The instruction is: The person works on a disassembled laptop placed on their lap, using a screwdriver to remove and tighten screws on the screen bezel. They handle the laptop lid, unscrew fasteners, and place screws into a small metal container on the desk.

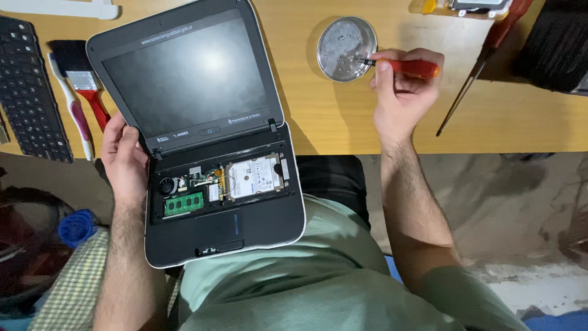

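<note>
Seemingly one screwdriver (404, 66) tip inside one round tin (346, 48), one opened laptop (208, 135).

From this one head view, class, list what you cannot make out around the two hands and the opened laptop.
- Screwdriver: its tip over the round metal dish is too small to show whether it carries a screw; the right hand covers part of the handle.
- Laptop: its left edge is hidden under the left hand.
- Loose keyboard: cut off by the left frame edge.

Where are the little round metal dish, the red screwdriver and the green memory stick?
Metal dish (343, 46), head view, dish floor.
Red screwdriver (411, 67), head view, handle.
Green memory stick (184, 204), head view, board middle.
</note>
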